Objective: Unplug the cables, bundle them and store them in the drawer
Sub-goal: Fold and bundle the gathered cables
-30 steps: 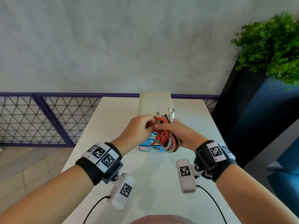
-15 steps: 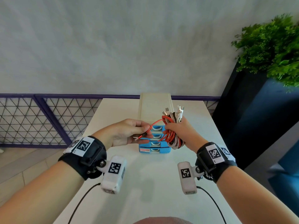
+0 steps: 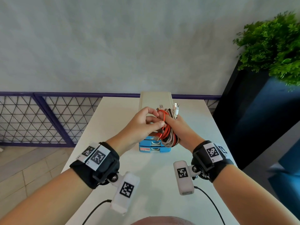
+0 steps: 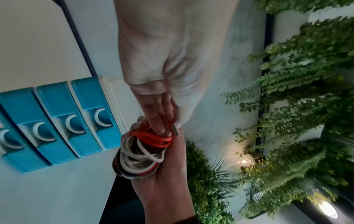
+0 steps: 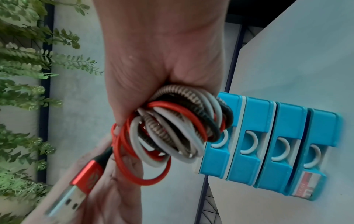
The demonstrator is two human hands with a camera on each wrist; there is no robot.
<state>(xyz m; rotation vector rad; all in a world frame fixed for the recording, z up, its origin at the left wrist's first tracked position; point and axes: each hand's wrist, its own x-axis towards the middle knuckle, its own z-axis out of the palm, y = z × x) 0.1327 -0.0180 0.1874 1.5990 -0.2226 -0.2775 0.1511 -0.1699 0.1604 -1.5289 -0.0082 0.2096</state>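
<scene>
Your right hand [image 3: 179,129] clenches the coiled cables [image 3: 168,135] above the blue drawers [image 3: 155,147] so your left hand [image 3: 142,125] can pinch the red cable [image 3: 163,116], apparently to wrap it round.

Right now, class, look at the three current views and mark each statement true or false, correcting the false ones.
1. The right hand grips the coiled cable bundle. True.
2. One drawer of the blue drawer unit stands open. False: every drawer in view is closed.
3. The left hand pinches the red cable at the bundle. True.
4. The bundle lies on the white table. False: it is held above the table, in front of the drawers.
5. The bundle holds only red cables. False: white and braided cables are coiled in too.
</scene>
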